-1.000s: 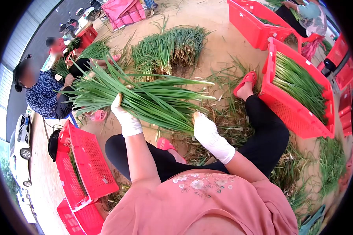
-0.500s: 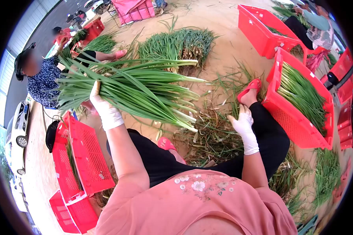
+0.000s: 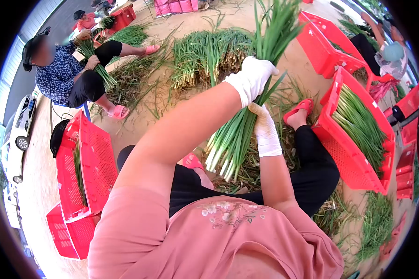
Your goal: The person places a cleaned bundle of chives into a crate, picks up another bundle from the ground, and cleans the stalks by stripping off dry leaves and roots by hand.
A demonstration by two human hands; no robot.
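A bunch of long green onions [image 3: 233, 135] hangs in front of me, white ends down toward the left and green leaves up toward the top right. White-gloved, my left hand [image 3: 256, 76] is wrapped round its leafy upper part. My right hand [image 3: 264, 120], also gloved, is against the bunch's right side just below, its fingers partly hidden by the leaves. Beneath the white ends lie loose trimmings [image 3: 246, 179] on the ground between my legs.
Upright onions [image 3: 205, 56] stand in a pile ahead. A red crate [image 3: 354, 139] holding onions is at the right, another red crate [image 3: 91, 162] at the left. A co-worker [image 3: 63, 74] sits front left, holding a bunch. More people and crates are farther back.
My left hand has swung right with the bunch, which has turned from lying sideways to steeply slanted. My right hand has risen from near my knee to the bunch.
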